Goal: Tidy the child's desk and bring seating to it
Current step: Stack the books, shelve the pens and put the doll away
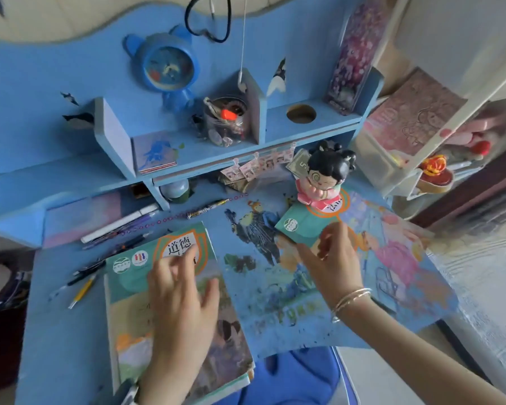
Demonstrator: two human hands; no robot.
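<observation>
Blue worktop (70, 331), scribbled with paint, carries two green schoolbooks: my left hand (178, 311) lies over the near book (135, 331), fingers (173, 264) loosely spread and resting on its cover, gripping nothing. My right hand (333, 258), bangles at the wrist, reaches to the far book (301, 226), fingers narrowed at its near edge; whether they pinch it I cannot tell. A doll (324, 176) stands on that book, pens (100, 258) lie left, and a clock (167, 65) hangs above the shelf (319, 127).
</observation>
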